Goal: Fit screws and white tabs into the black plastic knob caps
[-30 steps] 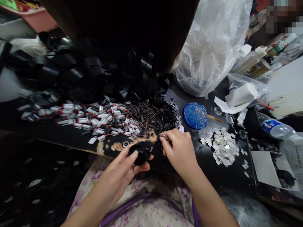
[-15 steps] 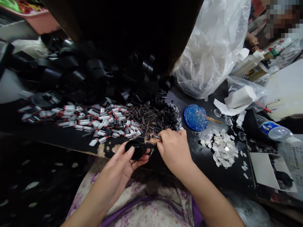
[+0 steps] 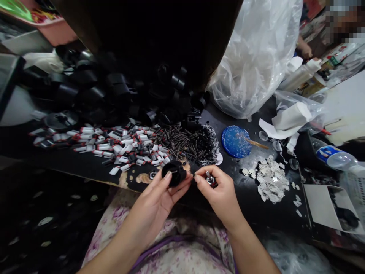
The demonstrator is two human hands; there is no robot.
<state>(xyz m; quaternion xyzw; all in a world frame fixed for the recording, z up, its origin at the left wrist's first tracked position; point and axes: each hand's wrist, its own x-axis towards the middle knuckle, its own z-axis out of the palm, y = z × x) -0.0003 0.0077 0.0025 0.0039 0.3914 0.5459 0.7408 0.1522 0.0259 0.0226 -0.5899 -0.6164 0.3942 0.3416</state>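
My left hand [image 3: 164, 198] is closed around a round black plastic housing [image 3: 172, 173], its hollow side facing up. Beside it my right hand [image 3: 218, 186] pinches a tiny dark part between thumb and index finger, too small to name. A shiny metal-tipped piece [image 3: 209, 177] is also tucked in the curled right fingers; its far end is hidden. Just beyond the hands lie a heap of small dark springs [image 3: 178, 142] and a pile of tiny black parts [image 3: 207, 144]. Grey-and-white tubes with red ends [image 3: 119, 142] spread to the left.
A blue lid of grease [image 3: 235, 141] holds a wooden stick [image 3: 258, 144]. Flat whitish plates [image 3: 272, 180] are piled at right, near a plastic bottle [image 3: 336, 156] and white box [image 3: 322, 201]. Black housings [image 3: 94, 93] and a clear bag [image 3: 253, 64] stand behind. Another person's hand [image 3: 305, 49] shows.
My right hand has drawn back from the spring heap toward me, its metal-tipped piece now pointing up. My left hand has moved right with the housing, bringing the hands closer together.
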